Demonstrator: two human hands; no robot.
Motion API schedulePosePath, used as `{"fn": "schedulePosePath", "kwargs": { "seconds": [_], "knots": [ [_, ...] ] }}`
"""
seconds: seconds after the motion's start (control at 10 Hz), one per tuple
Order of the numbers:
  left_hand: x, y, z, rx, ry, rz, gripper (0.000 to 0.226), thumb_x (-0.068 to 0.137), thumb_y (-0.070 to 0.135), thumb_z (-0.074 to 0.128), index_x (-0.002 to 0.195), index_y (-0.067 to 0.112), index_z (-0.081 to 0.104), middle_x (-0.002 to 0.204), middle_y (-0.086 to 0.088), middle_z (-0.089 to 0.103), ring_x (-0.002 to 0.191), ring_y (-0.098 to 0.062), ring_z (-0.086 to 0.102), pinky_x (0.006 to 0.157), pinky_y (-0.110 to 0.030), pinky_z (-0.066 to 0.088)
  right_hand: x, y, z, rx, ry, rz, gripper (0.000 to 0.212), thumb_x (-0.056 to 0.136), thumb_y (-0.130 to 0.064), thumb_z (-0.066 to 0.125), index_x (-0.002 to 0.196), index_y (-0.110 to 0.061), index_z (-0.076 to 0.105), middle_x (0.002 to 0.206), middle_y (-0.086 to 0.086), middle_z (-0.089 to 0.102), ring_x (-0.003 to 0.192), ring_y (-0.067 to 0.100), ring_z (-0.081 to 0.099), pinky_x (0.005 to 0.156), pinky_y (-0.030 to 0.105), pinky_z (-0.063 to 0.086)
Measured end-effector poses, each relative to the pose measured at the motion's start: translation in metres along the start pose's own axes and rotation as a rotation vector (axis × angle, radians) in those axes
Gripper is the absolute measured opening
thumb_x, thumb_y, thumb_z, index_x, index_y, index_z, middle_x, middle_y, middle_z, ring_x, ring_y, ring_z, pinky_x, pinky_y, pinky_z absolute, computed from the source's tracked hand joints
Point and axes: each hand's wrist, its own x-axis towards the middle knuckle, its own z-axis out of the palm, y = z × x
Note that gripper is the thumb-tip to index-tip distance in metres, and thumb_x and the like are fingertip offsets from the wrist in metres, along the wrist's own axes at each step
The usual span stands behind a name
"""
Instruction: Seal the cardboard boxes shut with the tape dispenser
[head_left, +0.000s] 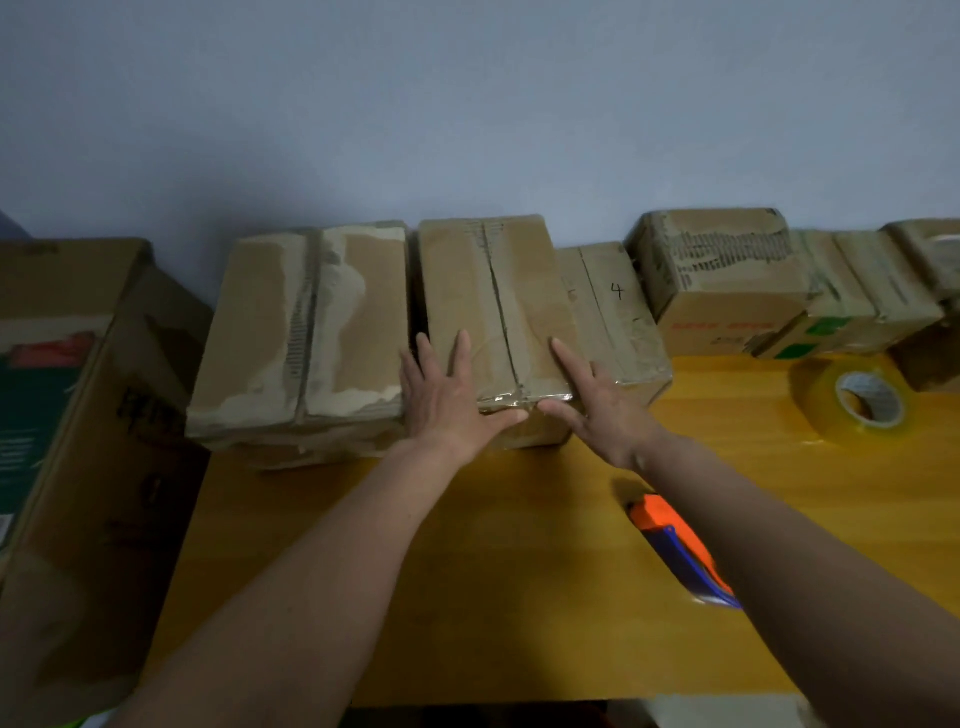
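Note:
A worn cardboard box (488, 280) stands in the middle of the row, its two top flaps meeting at a centre seam with a strip of clear tape over the near edge. My left hand (449, 400) lies flat on the near left part of its top, fingers straight. My right hand (597, 405) rests flat on the near right corner, thumb along the taped edge. An orange and blue tape dispenser (675, 545) lies on the yellow table, partly under my right forearm. A roll of clear tape (857, 405) sits to the right.
A wider box (301, 338) with torn paper stands left of the middle one; a box marked 4 (613, 312) is to its right. More boxes (727, 280) line the wall at the right. A large carton (78, 441) stands beyond the table's (467, 571) left edge.

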Motion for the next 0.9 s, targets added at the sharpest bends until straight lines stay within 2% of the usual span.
{"fn": "schedulePosePath", "kwargs": {
  "seconds": [0.1, 0.2, 0.3, 0.4, 0.5, 0.6, 0.7, 0.8, 0.9],
  "knots": [
    [0.012, -0.005, -0.003, -0.002, 0.018, 0.012, 0.122, 0.065, 0.081, 0.057, 0.15, 0.034, -0.017, 0.153, -0.005, -0.036, 0.145, -0.029, -0.02, 0.116, -0.05, 0.009, 0.018, 0.0, -0.004, 0.028, -0.027, -0.036, 0.083, 0.09, -0.053, 0.049, 0.152, -0.031, -0.002, 0.151, 0.016, 0.029, 0.137, 0.032, 0.032, 0.112, 0.043, 0.028],
    [0.019, -0.005, -0.004, 0.003, 0.033, 0.008, 0.122, 0.064, 0.082, 0.055, 0.15, 0.033, -0.016, 0.152, -0.004, -0.038, 0.147, -0.028, -0.01, 0.117, -0.044, 0.012, 0.027, -0.001, -0.004, 0.326, -0.024, 0.005, 0.102, 0.086, -0.043, 0.064, 0.151, -0.024, -0.012, 0.16, 0.004, 0.013, 0.146, 0.021, 0.015, 0.118, 0.041, 0.02],
    [0.025, -0.005, -0.01, 0.012, 0.051, 0.016, 0.121, 0.065, 0.082, 0.055, 0.151, 0.031, -0.013, 0.154, -0.006, -0.034, 0.148, -0.03, -0.003, 0.116, -0.042, 0.017, 0.035, -0.005, -0.003, 0.693, -0.062, 0.113, 0.106, 0.081, -0.029, 0.074, 0.154, -0.019, -0.002, 0.158, 0.005, 0.023, 0.144, 0.021, 0.023, 0.117, 0.044, 0.026],
    [0.03, -0.007, -0.018, 0.023, 0.003, 0.028, 0.119, 0.067, 0.08, 0.057, 0.151, 0.032, -0.013, 0.155, -0.005, -0.033, 0.148, -0.03, -0.003, 0.116, -0.044, 0.019, 0.041, -0.003, -0.004, 0.863, -0.093, 0.183, 0.081, 0.076, -0.023, 0.079, 0.144, -0.019, 0.034, 0.135, 0.004, 0.054, 0.127, 0.026, 0.049, 0.107, 0.047, 0.041],
    [0.03, -0.008, -0.028, 0.039, -0.079, 0.02, 0.116, 0.073, 0.073, 0.059, 0.15, 0.032, -0.017, 0.153, -0.005, -0.035, 0.147, -0.03, -0.014, 0.117, -0.046, 0.008, 0.041, -0.004, -0.009, 0.772, -0.137, 0.236, 0.074, 0.074, -0.03, 0.08, 0.138, -0.019, 0.044, 0.13, 0.003, 0.058, 0.122, 0.023, 0.053, 0.106, 0.044, 0.042],
    [0.019, -0.004, -0.029, 0.172, 0.049, 0.047, 0.109, 0.08, 0.061, 0.062, 0.152, 0.025, -0.011, 0.156, -0.007, -0.03, 0.145, -0.028, -0.02, 0.115, -0.042, -0.005, 0.036, -0.011, -0.012, 0.525, 0.044, 0.259, 0.072, 0.075, -0.024, 0.081, 0.135, -0.012, 0.042, 0.128, 0.003, 0.055, 0.119, 0.022, 0.052, 0.099, 0.032, 0.043],
    [-0.011, 0.006, -0.012, 0.179, 0.175, 0.204, 0.101, 0.084, 0.046, 0.064, 0.153, 0.022, -0.006, 0.159, 0.001, -0.02, 0.142, -0.017, -0.021, 0.111, -0.038, -0.013, 0.019, -0.016, -0.016, 0.183, 0.234, 0.269, 0.042, 0.083, -0.021, 0.072, 0.116, -0.012, 0.049, 0.113, 0.008, 0.055, 0.106, 0.027, 0.055, 0.089, 0.038, 0.049],
    [-0.042, 0.012, 0.008, 0.267, 0.094, 0.218, 0.105, 0.086, 0.042, 0.064, 0.149, 0.023, -0.018, 0.157, 0.002, -0.026, 0.14, -0.016, -0.028, 0.11, -0.04, -0.017, -0.001, -0.019, -0.018, -0.088, 0.161, 0.2, 0.01, 0.088, -0.008, 0.053, 0.081, -0.016, 0.051, 0.091, 0.012, 0.059, 0.093, 0.033, 0.059, 0.071, 0.035, 0.044],
    [-0.055, 0.013, 0.002, 0.21, 0.083, 0.186, 0.097, 0.087, 0.034, 0.065, 0.152, 0.023, -0.006, 0.159, 0.004, -0.019, 0.144, -0.017, -0.021, 0.11, -0.036, -0.008, -0.019, -0.017, -0.017, -0.159, 0.089, 0.162, 0.028, 0.087, -0.006, 0.047, 0.061, -0.017, 0.043, 0.078, 0.01, 0.059, 0.082, 0.033, 0.06, 0.063, 0.03, 0.038]
  ]
}}
